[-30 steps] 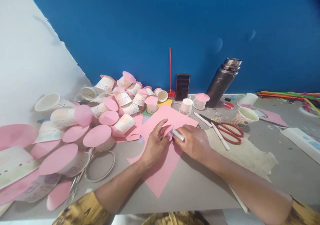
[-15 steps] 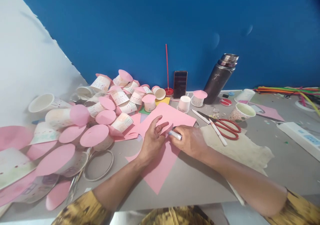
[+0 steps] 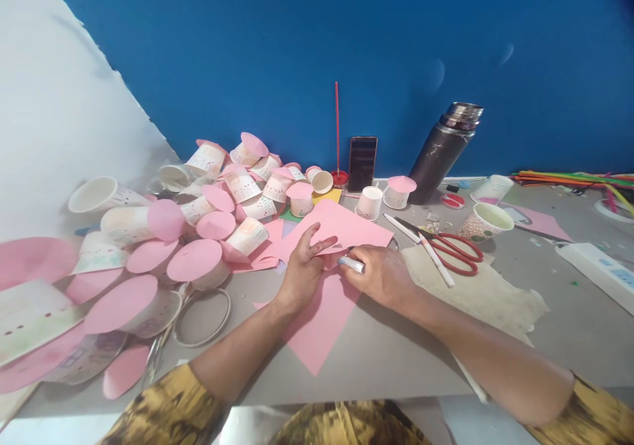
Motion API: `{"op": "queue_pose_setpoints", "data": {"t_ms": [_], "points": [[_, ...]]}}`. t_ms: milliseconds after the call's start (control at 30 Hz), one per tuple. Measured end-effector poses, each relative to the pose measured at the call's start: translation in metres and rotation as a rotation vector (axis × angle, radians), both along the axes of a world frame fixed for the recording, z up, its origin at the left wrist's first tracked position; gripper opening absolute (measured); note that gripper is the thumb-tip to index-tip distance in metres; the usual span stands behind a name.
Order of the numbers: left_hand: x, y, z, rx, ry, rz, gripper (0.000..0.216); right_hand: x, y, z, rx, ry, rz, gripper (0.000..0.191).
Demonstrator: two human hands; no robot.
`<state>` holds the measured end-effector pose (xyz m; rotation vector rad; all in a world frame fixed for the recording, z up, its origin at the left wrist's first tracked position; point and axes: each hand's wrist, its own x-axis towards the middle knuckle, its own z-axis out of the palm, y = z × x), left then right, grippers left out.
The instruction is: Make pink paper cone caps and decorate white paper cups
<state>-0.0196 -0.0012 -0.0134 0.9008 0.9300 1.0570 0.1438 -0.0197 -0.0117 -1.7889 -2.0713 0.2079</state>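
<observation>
A small pink paper piece (image 3: pixel 331 261) is pinched by the thumb side of my left hand (image 3: pixel 304 267), whose other fingers are stretched out. My right hand (image 3: pixel 384 273) grips a short white stick (image 3: pixel 352 264) with bluish marks, its tip meeting the pink piece; whether it is a glue stick or a marker I cannot tell. Beneath both hands lie pink paper sheets (image 3: pixel 319 339), one corner pointing at me. Just beyond them stand a plain white paper cup (image 3: pixel 369 203), upside down, and another cup wearing a pink cone top (image 3: pixel 401 184).
Many decorated cups with pink tops (image 3: pixel 195 261) crowd the left side, near a roll of tape (image 3: pixel 203 318). To the right are red-handled scissors (image 3: pixel 458 253), white pens (image 3: pixel 436 260), a cloth (image 3: pixel 475 293), a patterned cup (image 3: pixel 485 224) and a power strip (image 3: pixel 601 267). A dark flask (image 3: pixel 443 154) and phone (image 3: pixel 362 164) stand behind.
My left fingers have shifted slightly, and the pink piece now shows as a thin edge rather than a raised curve. The white stick stays in my right hand. The view has moved a little.
</observation>
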Motion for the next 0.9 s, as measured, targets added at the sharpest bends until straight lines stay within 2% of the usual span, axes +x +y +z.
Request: {"op": "queue_pose_setpoints", "data": {"t_ms": [367, 467, 567, 733, 900], "points": [[0.0002, -0.001, -0.0098, 0.129, 0.066, -0.049, 0.077, -0.0083, -0.0056, 0.0051, -0.033, -0.002, 0.06, 0.021], [-0.0005, -0.0003, -0.0105, 0.145, 0.061, -0.059, 0.08, -0.0071, -0.0057, 0.0041, -0.032, -0.019, 0.069, 0.02], [-0.0006, 0.0005, -0.0109, 0.124, 0.057, -0.044, 0.084, -0.0043, -0.0053, 0.0024, -0.006, -0.057, 0.088, 0.017], [-0.0039, 0.0048, -0.0106, 0.052, 0.138, 0.028, 0.084, -0.0004, -0.0062, 0.0027, 0.005, -0.095, 0.086, 0.027], [-0.0068, 0.0073, -0.0076, 0.008, 0.152, 0.022, 0.089, -0.003, -0.0072, 0.0057, 0.04, -0.044, 0.061, 0.021]]}}
